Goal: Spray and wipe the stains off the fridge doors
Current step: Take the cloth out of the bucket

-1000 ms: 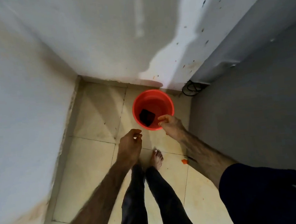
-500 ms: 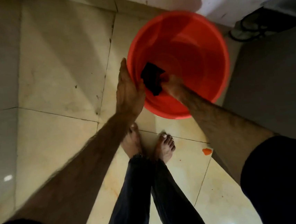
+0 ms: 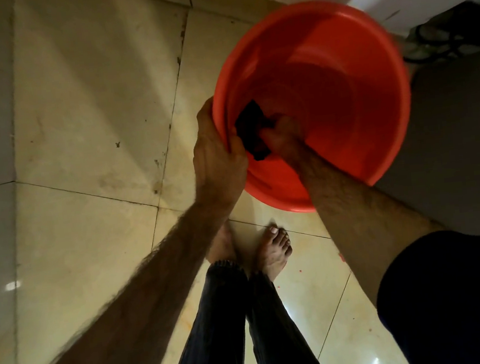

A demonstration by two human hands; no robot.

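A red plastic bucket [image 3: 339, 63] stands on the tiled floor close to the grey fridge side [image 3: 463, 137] at the right. My left hand [image 3: 216, 160] grips the bucket's near rim, thumb inside. Inside the bucket my right hand [image 3: 281, 139] holds a dark cloth [image 3: 250, 131] against the near wall. No spray bottle is in view.
Beige floor tiles [image 3: 94, 108] spread to the left, bounded by a wall at the far left. My bare feet [image 3: 273, 252] stand just below the bucket. A black cable coil [image 3: 439, 42] lies by the fridge's back corner at the upper right.
The view has come down much closer to the bucket. My left hand went from hanging free to gripping the rim. My right hand reached in and took the cloth.
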